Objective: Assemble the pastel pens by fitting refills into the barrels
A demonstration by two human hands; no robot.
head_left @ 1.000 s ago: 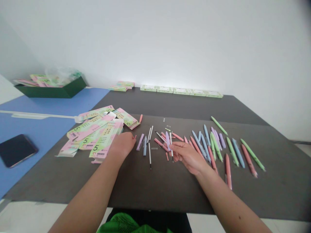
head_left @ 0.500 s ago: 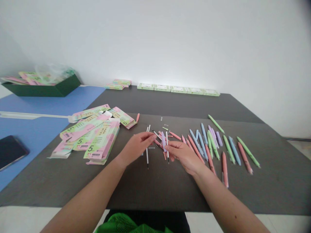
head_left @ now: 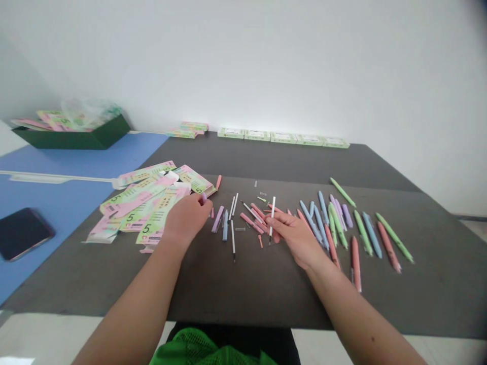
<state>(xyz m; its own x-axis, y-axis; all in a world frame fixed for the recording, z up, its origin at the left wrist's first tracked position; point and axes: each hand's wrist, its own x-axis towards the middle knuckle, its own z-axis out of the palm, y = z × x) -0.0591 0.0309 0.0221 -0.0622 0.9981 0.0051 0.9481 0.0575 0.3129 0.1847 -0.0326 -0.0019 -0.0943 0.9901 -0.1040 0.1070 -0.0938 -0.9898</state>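
Note:
My left hand is closed around a purple pen barrel piece, most of it hidden by the fingers, beside the flat cartons. Between the fingertips of my right hand a white pen refill stands nearly upright, dark tip down. On the dark table between the hands lie a purple barrel piece, a blue barrel piece, and several loose refills, one of them a white refill pointing toward me. Pink barrel parts form a small heap left of my right hand.
Several whole pens, including a green pen and a red pen, spread over the right side. Printed pen cartons overlap at left. Behind stand a row of boxes and a green bin. A phone lies far left.
My left hand has moved left toward the cartons, taking the purple piece that was by my right hand. My right hand still holds the refill, slightly farther right.

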